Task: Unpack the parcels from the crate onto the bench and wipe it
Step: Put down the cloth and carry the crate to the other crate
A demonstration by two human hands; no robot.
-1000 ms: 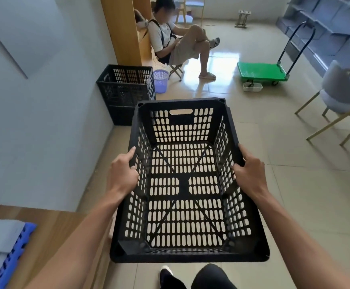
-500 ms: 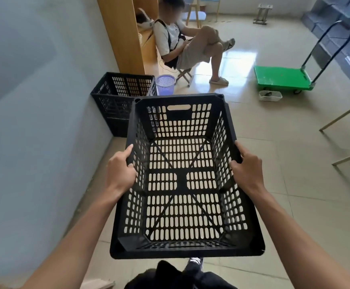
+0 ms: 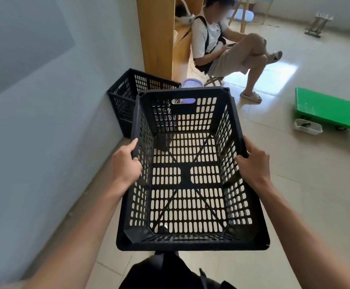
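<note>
I carry a black slotted plastic crate (image 3: 190, 245) in front of me, above the tiled floor. It holds nothing; floor tiles show through its bottom. My left hand (image 3: 126, 163) grips the crate's left rim, thumb on top. My right hand (image 3: 253, 165) grips the right rim the same way. No parcels and no bench are in view.
A second black crate (image 3: 124, 97) stands on the floor against the left wall, a purple basket (image 3: 191, 83) beside it. A person (image 3: 222, 49) sits ahead by a wooden cabinet (image 3: 155, 36). A green trolley (image 3: 326, 110) and a small white tray (image 3: 307, 127) lie at the right.
I have walked forward with the crate; the second crate and the seated person are closer. The wooden bench corner seen at lower left a second ago has left the view.
</note>
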